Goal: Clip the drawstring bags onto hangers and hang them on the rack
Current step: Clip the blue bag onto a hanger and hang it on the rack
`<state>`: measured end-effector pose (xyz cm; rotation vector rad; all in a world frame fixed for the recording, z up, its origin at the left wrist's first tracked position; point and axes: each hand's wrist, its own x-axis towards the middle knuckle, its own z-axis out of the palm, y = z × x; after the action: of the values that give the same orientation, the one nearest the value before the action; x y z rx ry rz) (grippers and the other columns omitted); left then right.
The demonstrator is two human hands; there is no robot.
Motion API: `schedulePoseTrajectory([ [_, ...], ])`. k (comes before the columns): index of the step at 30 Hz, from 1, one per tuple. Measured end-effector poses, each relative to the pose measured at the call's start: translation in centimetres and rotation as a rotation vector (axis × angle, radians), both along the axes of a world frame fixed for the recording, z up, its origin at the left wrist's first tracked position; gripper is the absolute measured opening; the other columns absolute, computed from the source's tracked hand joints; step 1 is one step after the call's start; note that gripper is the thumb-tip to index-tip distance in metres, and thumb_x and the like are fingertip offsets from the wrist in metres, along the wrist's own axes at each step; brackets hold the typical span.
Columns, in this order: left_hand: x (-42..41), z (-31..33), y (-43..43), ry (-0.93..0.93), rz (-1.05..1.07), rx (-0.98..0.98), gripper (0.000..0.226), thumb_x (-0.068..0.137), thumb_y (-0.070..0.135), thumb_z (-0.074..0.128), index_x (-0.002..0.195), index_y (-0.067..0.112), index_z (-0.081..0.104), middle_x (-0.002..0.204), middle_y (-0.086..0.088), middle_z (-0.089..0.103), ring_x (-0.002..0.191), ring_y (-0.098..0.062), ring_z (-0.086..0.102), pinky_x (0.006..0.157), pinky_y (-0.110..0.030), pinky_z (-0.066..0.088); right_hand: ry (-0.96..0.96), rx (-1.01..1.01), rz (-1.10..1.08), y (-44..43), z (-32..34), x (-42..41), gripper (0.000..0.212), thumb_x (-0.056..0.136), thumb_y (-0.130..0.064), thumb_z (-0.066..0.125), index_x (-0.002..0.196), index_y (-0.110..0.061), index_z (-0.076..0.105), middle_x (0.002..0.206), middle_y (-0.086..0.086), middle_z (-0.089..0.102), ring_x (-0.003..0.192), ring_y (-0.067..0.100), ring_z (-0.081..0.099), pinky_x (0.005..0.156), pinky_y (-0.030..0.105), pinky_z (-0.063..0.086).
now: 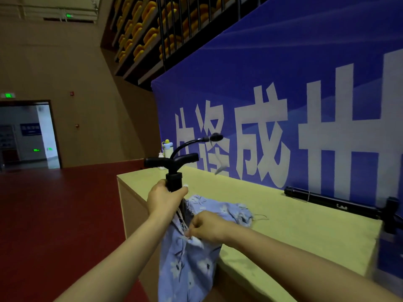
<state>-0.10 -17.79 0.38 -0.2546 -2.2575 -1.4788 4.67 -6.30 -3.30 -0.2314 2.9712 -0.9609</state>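
A blue drawstring bag (189, 264) with white flowers hangs over the front edge of a pale wooden counter (294, 225). A black hand pump (173, 168) with a T-handle and a curved hose stands upright, its lower part inside the bag's mouth. My left hand (164, 198) grips the pump's barrel just above the bag. My right hand (208, 227) pinches the bag's white drawstring at the gathered opening. No hanger or rack is in view.
A second black pump (340, 203) lies on the counter at the right, along a blue banner (283, 73) with white characters. Two small bottles (167, 150) stand at the counter's far left corner. Red floor (54, 214) and a doorway (28, 134) lie left.
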Motion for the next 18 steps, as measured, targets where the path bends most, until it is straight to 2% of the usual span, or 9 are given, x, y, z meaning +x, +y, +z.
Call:
schedulePoseTrajectory([
  [3,-0.3,-0.1,-0.6,-0.078,-0.057,0.055,0.022,0.075,0.026,0.075,0.086,0.021,0.056,0.077,0.002,0.059,0.084,-0.027,0.059,0.083,-0.039,0.050,0.046,-0.051,-0.060,-0.2,-0.4,0.1,0.029,0.089,-0.011,0.050,0.061,-0.005,0.047,0.060,0.010,0.041,0.054,0.020,0.036,0.056,0.030,0.030],
  [5,-0.8,-0.2,-1.1,-0.121,-0.118,0.068,0.025,0.070,0.019,0.079,0.089,0.016,0.063,0.079,-0.001,0.064,0.087,-0.028,0.063,0.083,-0.038,0.050,0.157,-0.165,-0.186,0.3,-0.4,-0.1,0.023,0.090,-0.008,0.043,0.068,-0.006,0.049,0.059,0.008,0.048,0.057,0.022,0.044,0.058,0.032,0.038],
  [8,-1.0,-0.5,-1.7,-0.178,-0.222,0.132,0.027,0.068,0.017,0.082,0.089,0.012,0.065,0.088,-0.008,0.068,0.094,-0.029,0.067,0.081,-0.037,0.049,0.358,-0.327,-0.318,0.9,-0.4,0.0,0.022,0.095,-0.015,0.041,0.075,-0.014,0.050,0.060,-0.002,0.058,0.064,0.021,0.059,0.066,0.033,0.048],
  [12,-0.4,-0.2,-1.9,-0.181,-0.325,0.198,0.019,0.074,0.015,0.078,0.078,0.022,0.060,0.083,0.001,0.065,0.079,-0.015,0.062,0.072,-0.029,0.046,0.541,-0.382,-0.337,0.8,-0.5,0.2,0.018,0.094,-0.018,0.047,0.080,-0.011,0.056,0.069,0.004,0.062,0.070,0.022,0.058,0.067,0.033,0.045],
  [15,-0.3,0.0,-2.3,-0.161,-0.324,0.176,0.018,0.073,0.020,0.079,0.077,0.024,0.061,0.081,0.000,0.065,0.078,-0.019,0.061,0.066,-0.030,0.046,0.555,-0.408,-0.300,1.1,0.0,0.0,0.017,0.093,-0.016,0.052,0.078,-0.013,0.057,0.066,0.001,0.058,0.065,0.017,0.052,0.063,0.028,0.041],
  [18,-0.6,0.2,-2.7,-0.150,-0.258,0.163,0.021,0.070,0.028,0.081,0.074,0.020,0.062,0.073,0.002,0.062,0.077,-0.021,0.058,0.066,-0.030,0.042,0.429,-0.620,-0.249,0.4,0.9,0.1,0.012,0.093,-0.010,0.053,0.083,-0.011,0.061,0.062,-0.002,0.054,0.057,0.013,0.049,0.056,0.021,0.039],
])
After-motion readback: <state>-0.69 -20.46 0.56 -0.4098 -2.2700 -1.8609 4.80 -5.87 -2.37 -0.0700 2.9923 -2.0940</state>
